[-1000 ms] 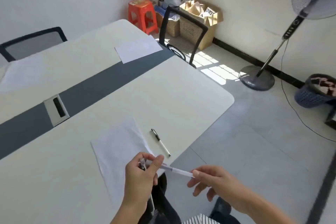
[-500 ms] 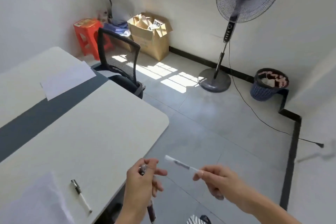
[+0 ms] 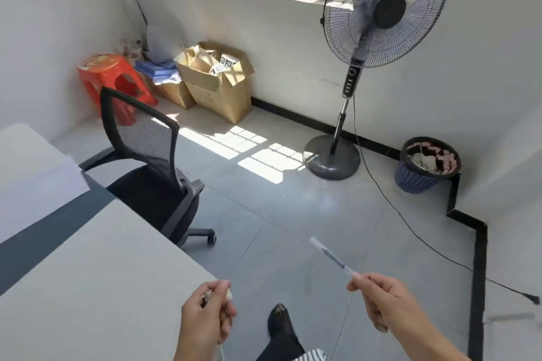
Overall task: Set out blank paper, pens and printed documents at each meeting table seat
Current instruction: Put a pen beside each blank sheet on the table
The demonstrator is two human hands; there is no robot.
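Right hand pinches a pen by its low end, and I see the shaft jutting toward 10 o'clock over the floor. Left hand is curled round more pens, at the worktop edge.

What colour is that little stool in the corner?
The stool is red-orange, clearest in the head view.

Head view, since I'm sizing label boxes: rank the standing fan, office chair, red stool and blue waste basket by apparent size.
1. standing fan
2. office chair
3. red stool and blue waste basket: about alike; the stool sits farther off, partly behind the chair, so no ranking.
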